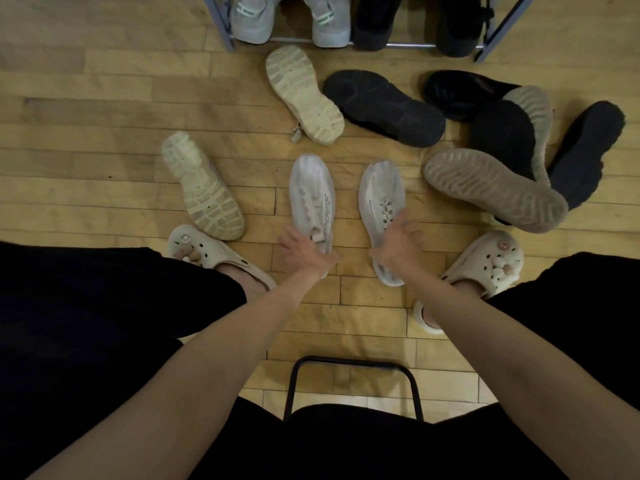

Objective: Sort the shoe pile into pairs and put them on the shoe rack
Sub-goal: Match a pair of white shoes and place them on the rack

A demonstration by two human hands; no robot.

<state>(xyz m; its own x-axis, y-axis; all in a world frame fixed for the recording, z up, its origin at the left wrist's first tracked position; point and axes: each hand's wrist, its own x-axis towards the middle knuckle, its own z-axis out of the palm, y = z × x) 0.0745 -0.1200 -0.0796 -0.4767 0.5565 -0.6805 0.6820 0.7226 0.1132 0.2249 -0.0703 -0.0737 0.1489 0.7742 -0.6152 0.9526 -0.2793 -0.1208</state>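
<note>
On the pale wooden plank floor [104,109], just in front of the seated person's knees, two white lace-up sneakers stand upright side by side, toes pointing far. The left hand [301,252] rests over the heel end of the left white sneaker [311,195], fingers spread and fairly straight; whether they actually grip it cannot be told. The right hand [401,240] lies on the near half of the right white sneaker [381,199], palm turned inward, fingers loosely extended rather than curled round it.

Left of this pair, a cream chunky-soled sneaker [202,187] lies sole-up, and a second cream sneaker [304,93] lies sole-up farther off near the rack. To the right sits a jumble of black shoes: one black knit sneaker [382,107] beside the cream one, and others heaped with two grey ridged soles [491,188] facing up.

At the far edge, the grey metal shoe rack [225,32] holds a pair of light grey sneakers [291,19] and, to their right, a pair of black shoes [415,22].

The person wears beige clogs with charms [485,261] and black trousers; a black metal chair frame [353,365] shows between the legs.
</note>
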